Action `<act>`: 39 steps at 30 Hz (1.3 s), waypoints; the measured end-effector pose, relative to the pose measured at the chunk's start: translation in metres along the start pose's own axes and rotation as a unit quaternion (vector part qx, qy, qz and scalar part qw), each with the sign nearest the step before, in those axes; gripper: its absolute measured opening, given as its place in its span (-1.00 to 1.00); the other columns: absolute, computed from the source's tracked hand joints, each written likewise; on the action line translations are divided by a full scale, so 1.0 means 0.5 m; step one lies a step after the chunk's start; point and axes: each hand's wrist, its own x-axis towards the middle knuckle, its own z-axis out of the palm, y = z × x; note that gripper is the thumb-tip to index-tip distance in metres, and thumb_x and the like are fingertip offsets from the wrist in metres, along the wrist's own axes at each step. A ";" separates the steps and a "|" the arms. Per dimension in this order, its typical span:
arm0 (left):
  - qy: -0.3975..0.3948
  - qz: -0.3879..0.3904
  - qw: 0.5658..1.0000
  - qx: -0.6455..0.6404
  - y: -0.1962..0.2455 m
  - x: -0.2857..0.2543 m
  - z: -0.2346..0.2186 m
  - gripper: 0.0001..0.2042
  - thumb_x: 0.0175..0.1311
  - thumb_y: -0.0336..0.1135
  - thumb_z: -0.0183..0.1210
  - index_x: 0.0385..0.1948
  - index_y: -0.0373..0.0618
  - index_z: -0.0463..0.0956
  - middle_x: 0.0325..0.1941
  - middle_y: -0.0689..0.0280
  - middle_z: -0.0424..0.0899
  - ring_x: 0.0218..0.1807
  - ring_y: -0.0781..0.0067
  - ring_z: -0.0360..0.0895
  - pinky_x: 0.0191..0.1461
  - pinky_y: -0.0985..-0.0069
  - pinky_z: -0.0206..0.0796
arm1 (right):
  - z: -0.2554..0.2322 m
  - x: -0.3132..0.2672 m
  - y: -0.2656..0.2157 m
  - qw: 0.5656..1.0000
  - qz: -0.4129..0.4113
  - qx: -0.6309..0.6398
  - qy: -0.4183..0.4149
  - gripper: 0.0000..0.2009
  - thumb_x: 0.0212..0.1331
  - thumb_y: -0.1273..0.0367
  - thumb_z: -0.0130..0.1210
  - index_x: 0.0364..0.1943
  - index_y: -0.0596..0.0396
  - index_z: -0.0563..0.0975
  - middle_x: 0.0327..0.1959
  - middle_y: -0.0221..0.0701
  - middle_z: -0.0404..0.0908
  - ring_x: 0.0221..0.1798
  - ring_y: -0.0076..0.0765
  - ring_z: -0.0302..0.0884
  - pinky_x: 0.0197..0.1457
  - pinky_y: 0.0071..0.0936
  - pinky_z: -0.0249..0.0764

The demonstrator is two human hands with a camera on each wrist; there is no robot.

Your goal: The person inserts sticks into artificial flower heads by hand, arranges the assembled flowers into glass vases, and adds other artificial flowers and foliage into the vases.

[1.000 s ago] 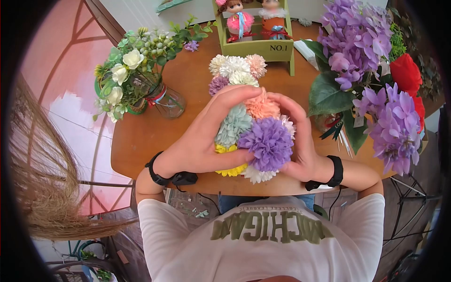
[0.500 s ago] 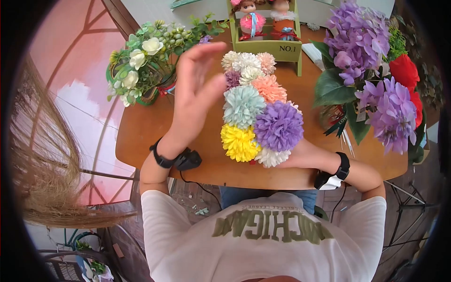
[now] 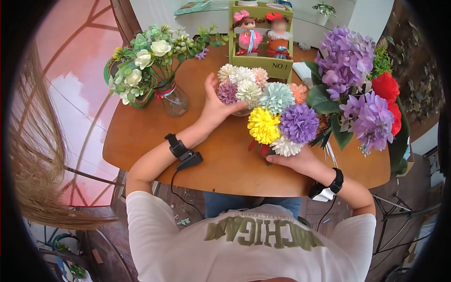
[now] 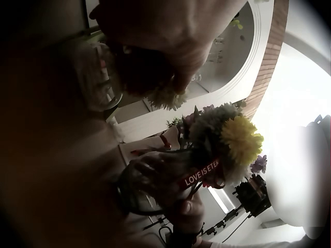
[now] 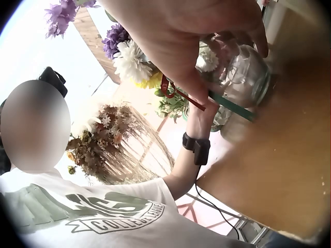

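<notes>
My right hand (image 3: pixel 300 162) grips a glass vase (image 5: pixel 251 77) with a red lettered ribbon (image 4: pixel 200 176). That vase bears yellow (image 3: pixel 263 125), purple (image 3: pixel 299 123), pale teal, orange and white pompom flowers. In the head view it stands front right of a second, smaller cluster of white, pink and mauve pompom flowers (image 3: pixel 248 93). My left hand (image 3: pixel 215 107) is at the left side of this cluster, fingers spread and extended, thumb along its front edge. Below that cluster, a bit of its clear glass vase (image 4: pixel 98 77) shows in the left wrist view; the flowers mostly hide it from above.
A glass jar (image 3: pixel 176 103) of white roses and greenery stands at the left. Purple hydrangeas (image 3: pixel 346 56) and red flowers (image 3: pixel 386 89) crowd the right side. A green doll stand (image 3: pixel 261 69) is behind the pompoms. The wooden table's (image 3: pixel 211 174) front edge is near my body.
Both hands were around the colourful bouquet; my left hand let go, lifted away left, then moved to the white and pink cluster. My right hand has shifted the colourful bouquet rightward, apart from that cluster.
</notes>
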 end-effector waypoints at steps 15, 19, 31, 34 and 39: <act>-0.077 -0.011 0.997 -0.022 -0.077 0.010 -0.014 -0.06 -0.21 -0.25 0.67 0.25 -0.16 0.22 0.23 0.23 0.54 0.29 0.33 0.49 0.39 0.35 0.32 | 0.015 0.019 0.028 0.998 -0.027 -0.038 0.034 -0.40 0.14 0.26 0.39 0.25 0.18 0.44 0.19 -0.19 0.54 0.22 -0.13 0.49 0.32 -0.22 0.39; -0.076 -0.030 0.997 0.005 -0.017 -0.048 -0.060 -0.24 -0.19 -0.26 0.66 0.15 -0.14 0.47 0.17 0.30 0.64 0.23 0.40 0.55 0.34 0.37 0.37 | 0.018 0.022 0.035 0.997 0.044 -0.039 0.060 -0.31 0.15 0.23 0.40 0.31 0.21 0.35 0.23 -0.16 0.47 0.26 -0.09 0.42 0.35 -0.23 0.33; -0.288 0.052 0.955 0.043 0.022 -0.148 -0.139 -0.32 0.17 -0.30 0.46 0.35 -0.13 0.35 0.34 0.26 0.54 0.34 0.38 0.47 0.44 0.37 0.31 | 0.035 0.181 0.094 0.971 -0.110 -0.077 0.197 -0.31 0.03 0.21 0.43 0.19 0.33 0.41 0.16 -0.03 0.43 0.28 0.04 0.38 0.37 -0.17 0.29; -0.337 0.025 0.941 0.026 0.036 -0.142 -0.133 -0.33 0.22 -0.27 0.43 0.37 -0.14 0.36 0.39 0.22 0.50 0.38 0.35 0.43 0.47 0.36 0.26 | 0.061 0.252 0.161 0.976 -0.064 -0.071 0.197 -0.28 -0.01 0.20 0.45 0.18 0.37 0.40 0.12 0.00 0.47 0.24 0.04 0.43 0.32 -0.16 0.34; -0.412 0.192 0.888 0.065 -0.037 -0.098 -0.133 -0.38 0.26 -0.30 0.40 0.35 -0.15 0.37 0.42 0.25 0.47 0.36 0.40 0.38 0.48 0.39 0.21 | 0.093 0.318 0.146 0.969 -0.099 0.173 0.149 -0.24 0.01 0.27 0.45 0.26 0.39 0.34 0.18 -0.02 0.53 0.26 -0.04 0.50 0.36 -0.24 0.39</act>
